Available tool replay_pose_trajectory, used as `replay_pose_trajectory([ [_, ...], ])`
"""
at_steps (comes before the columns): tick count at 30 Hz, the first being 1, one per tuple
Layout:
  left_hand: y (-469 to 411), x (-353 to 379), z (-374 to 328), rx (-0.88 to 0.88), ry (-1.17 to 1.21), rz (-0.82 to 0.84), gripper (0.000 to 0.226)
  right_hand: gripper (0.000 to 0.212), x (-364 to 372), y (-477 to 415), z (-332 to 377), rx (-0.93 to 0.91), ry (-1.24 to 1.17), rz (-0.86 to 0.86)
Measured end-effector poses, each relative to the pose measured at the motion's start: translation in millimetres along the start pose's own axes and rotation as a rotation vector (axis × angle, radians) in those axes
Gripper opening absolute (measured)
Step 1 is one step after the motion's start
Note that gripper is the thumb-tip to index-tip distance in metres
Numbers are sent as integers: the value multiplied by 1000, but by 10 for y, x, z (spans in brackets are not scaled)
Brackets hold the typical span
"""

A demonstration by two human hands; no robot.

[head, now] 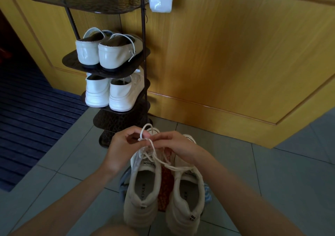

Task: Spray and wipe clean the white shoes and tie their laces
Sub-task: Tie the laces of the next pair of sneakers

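The person is tying laces. The left hand (123, 145) and right hand (178, 145) are each pinching the white lace (152, 146) in curled fingers, with a loop rising between them over the left-side shoe (141, 199). The other shoe (186, 205) is standing just beside it, both on a patterned cloth (165, 185) on the floor (72, 154). The next move is probably calling for drawing the knot snug. The shoe rack (116, 119) is crowding the far side, and the floor at either side is offering open room.

The left hand (121, 146) and right hand (175, 144) are bare. The left forearm (72, 196) and right forearm (241, 190) are bare to the picture's edges, with skin uncovered throughout.
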State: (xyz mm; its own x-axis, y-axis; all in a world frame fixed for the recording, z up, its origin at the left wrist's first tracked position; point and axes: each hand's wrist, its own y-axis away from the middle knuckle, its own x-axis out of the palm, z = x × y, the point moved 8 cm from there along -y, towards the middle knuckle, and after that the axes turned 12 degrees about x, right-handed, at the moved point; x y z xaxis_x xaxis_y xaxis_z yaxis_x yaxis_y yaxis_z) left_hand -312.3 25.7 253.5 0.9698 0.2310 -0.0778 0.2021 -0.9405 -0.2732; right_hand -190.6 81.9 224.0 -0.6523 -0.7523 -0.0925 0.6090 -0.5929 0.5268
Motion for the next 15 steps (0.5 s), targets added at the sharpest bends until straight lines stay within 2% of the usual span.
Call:
replay_pose_trajectory([
  [2,17,-14,-12,-9,27,-18,16,9,-51,24,55,-15,99,-68],
  [6,36,-7,-4,-39,41,-24,15,5,-178,97,215,-149,511,-211],
  [10,29,60,2,-51,41,-22,17,8,-274,161,406,-328,1009,-502],
  [13,25,65,5,-71,61,-28,17,16,-340,184,379,-332,1085,-641],
  [15,35,16,14,-87,78,-40,16,14,-524,204,323,-274,1053,-750],
])
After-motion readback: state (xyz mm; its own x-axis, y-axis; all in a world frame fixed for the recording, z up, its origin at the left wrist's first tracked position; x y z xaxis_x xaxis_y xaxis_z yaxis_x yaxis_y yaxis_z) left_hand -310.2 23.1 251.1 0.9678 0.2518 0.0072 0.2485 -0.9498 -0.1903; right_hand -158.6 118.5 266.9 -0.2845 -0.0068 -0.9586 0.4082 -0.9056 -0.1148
